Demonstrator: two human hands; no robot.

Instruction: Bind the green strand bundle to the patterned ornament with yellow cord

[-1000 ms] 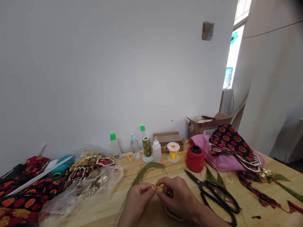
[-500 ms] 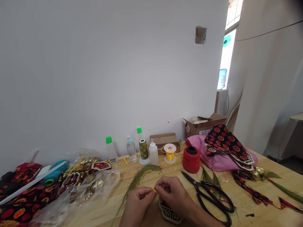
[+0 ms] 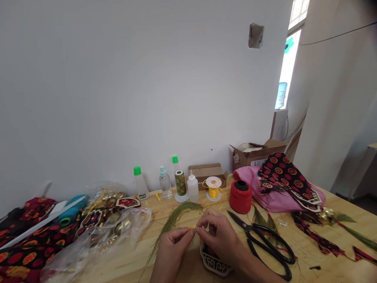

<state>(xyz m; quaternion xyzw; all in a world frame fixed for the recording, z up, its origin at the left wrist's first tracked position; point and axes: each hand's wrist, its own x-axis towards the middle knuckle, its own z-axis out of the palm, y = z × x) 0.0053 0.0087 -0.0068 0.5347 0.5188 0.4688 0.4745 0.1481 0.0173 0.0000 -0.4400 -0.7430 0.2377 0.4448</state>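
Note:
Between the fingertips of my left hand (image 3: pixel 176 247) and my right hand (image 3: pixel 217 236) runs a short piece of yellow cord (image 3: pixel 191 228). Both hands pinch it, thumb against forefinger, just above the wooden table. Under my right hand lies a pale-framed ornament (image 3: pixel 216 265) with a dark fretwork pattern, its upper part covered by the hand. A bundle of green thread (image 3: pixel 169 224) curves over the table behind and beside my left hand. Black-handled scissors (image 3: pixel 265 239) rest to the right of my right hand, blades pointing away to the left.
Along the wall stand green-capped bottles (image 3: pixel 141 184), a spray bottle (image 3: pixel 165 184), an olive thread spool (image 3: pixel 180 184), a white squeeze bottle (image 3: pixel 193 189), a yellow cord spool (image 3: pixel 213 192) and a red thread cone (image 3: pixel 240 198). Bagged brass bells (image 3: pixel 118 228) lie left; patterned fabric (image 3: pixel 281 173) covers a pink bag (image 3: pixel 269 198) right.
The fingers of my right hand have shifted slightly on the yellow cord, with the forefinger now raised more. The view has tilted and turned a little, so the surroundings sit slightly further right.

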